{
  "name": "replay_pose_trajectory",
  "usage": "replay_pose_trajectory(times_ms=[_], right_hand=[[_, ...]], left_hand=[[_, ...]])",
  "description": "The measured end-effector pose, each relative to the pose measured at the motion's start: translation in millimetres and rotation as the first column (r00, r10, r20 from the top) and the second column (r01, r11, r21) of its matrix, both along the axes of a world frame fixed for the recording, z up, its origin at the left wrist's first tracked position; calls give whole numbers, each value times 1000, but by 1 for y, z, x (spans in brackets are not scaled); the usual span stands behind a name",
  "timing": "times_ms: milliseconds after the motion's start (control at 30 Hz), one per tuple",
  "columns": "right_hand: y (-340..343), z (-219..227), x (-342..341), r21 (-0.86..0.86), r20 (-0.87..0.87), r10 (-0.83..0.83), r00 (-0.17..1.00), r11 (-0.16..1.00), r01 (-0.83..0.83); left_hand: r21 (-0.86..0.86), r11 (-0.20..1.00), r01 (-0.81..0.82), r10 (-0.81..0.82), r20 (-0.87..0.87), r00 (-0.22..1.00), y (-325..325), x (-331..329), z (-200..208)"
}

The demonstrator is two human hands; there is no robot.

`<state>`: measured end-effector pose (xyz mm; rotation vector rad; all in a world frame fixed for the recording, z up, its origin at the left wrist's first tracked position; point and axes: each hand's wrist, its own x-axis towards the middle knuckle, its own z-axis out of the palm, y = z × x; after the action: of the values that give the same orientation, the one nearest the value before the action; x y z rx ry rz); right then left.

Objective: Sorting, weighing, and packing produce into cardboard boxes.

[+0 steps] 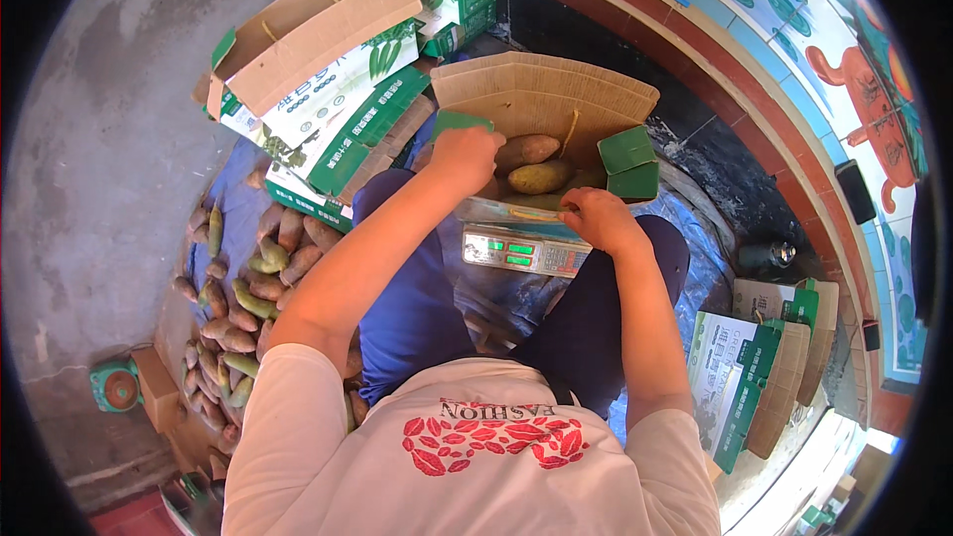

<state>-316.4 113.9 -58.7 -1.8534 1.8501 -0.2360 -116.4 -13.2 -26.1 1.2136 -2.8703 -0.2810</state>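
An open cardboard box (546,84) stands between my knees, its brown far flap raised. Inside lie several elongated tubers or fruits, one pinkish brown (526,151) and one yellowish green (541,177); their exact kind is unclear. My left hand (465,157) is closed at the box's left end, by a green flap (460,121); its fingertips are partly hidden. My right hand (601,218) has its fingers bent over the near rim, next to a cord handle (536,213). Under the near side shows a scale (521,250) with lit green displays.
A pile of brown and green produce (238,323) spreads at left. Open cartons (318,50) are stacked behind it, and more cartons (730,377) stand at right. A dark metal object (764,255) sits near the curved tiled wall (794,99). Blue sheeting (710,248) lies underneath.
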Motion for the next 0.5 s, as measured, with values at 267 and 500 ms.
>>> replay_pose_trajectory(times_ms=[267,500], right_hand=[[0,-3,-1,-46,44,3,999,999,-1],[1,1,0,-107,60,31,998,994,-25]], left_hand=[[-240,964,-115,-32,-534,845,21,77,65],[-120,876,-468,325,-570,755,44,193,15]])
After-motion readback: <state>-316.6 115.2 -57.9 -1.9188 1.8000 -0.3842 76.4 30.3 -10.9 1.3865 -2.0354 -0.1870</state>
